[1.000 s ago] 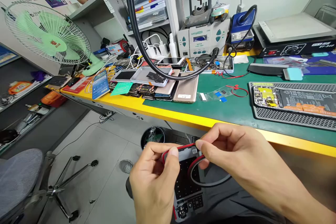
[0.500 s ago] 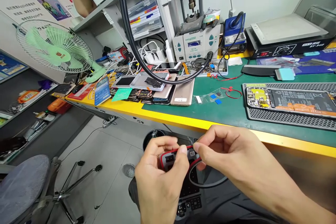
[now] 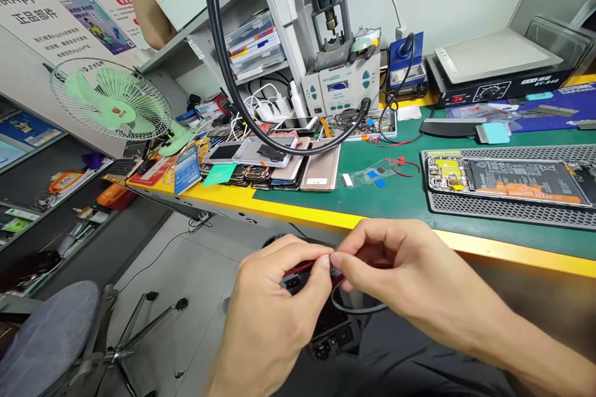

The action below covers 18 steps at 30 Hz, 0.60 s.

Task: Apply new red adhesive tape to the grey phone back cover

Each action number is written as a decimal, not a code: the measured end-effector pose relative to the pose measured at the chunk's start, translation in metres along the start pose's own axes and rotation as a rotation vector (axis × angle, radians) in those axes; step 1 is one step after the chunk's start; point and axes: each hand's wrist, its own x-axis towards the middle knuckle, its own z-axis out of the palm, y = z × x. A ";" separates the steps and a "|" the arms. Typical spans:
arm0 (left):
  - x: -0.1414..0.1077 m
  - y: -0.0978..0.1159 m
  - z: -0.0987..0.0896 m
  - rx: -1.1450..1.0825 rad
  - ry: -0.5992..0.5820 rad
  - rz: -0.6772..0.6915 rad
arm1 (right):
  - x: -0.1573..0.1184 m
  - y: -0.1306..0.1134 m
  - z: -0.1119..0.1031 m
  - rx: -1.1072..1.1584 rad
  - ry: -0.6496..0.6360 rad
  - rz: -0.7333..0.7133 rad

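Close together over my lap, my two hands meet at the fingertips just in front of the bench. My left hand (image 3: 279, 304) is closed on a dark flat piece with a red edge (image 3: 293, 281), mostly covered by my fingers. My right hand (image 3: 400, 273) pinches with thumb and forefinger at the right end of this piece. From there a thin dark strip (image 3: 361, 311) hangs in a loop below my right fingers. The exact spot where the fingertips touch is too small to make out.
An opened phone (image 3: 512, 180) lies on a perforated grey holder (image 3: 493, 217) on the green mat. Stacked phones (image 3: 321, 167) and a rework station (image 3: 342, 90) stand farther back. A thick black cable (image 3: 218, 43) arches in front. A chair (image 3: 60, 335) stands at left.
My left forefinger has come over to meet my right fingertips, covering more of the red-edged piece. Both hands shifted slightly left in view, and the camera tilted a little.
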 end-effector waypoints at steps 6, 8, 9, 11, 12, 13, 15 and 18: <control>-0.012 -0.006 0.002 0.022 0.110 -0.104 | -0.005 -0.004 -0.012 -0.238 -0.019 0.012; -0.015 -0.008 0.002 0.014 0.162 -0.098 | -0.006 -0.005 -0.013 -0.319 0.039 -0.032; -0.016 -0.009 0.001 -0.004 0.175 -0.100 | -0.006 -0.006 -0.013 -0.325 0.062 -0.051; -0.017 -0.009 0.002 -0.062 0.176 -0.116 | -0.007 -0.006 -0.014 -0.256 0.061 -0.068; -0.017 -0.009 0.002 -0.089 0.173 -0.127 | -0.008 -0.006 -0.014 -0.190 0.040 -0.063; -0.018 -0.008 0.003 -0.111 0.177 -0.136 | -0.008 -0.006 -0.014 -0.115 0.016 -0.051; -0.018 -0.007 0.004 -0.145 0.195 -0.150 | -0.007 -0.004 -0.014 0.012 -0.038 -0.012; -0.019 -0.005 0.005 -0.190 0.185 -0.177 | -0.003 0.001 -0.016 0.124 -0.110 0.019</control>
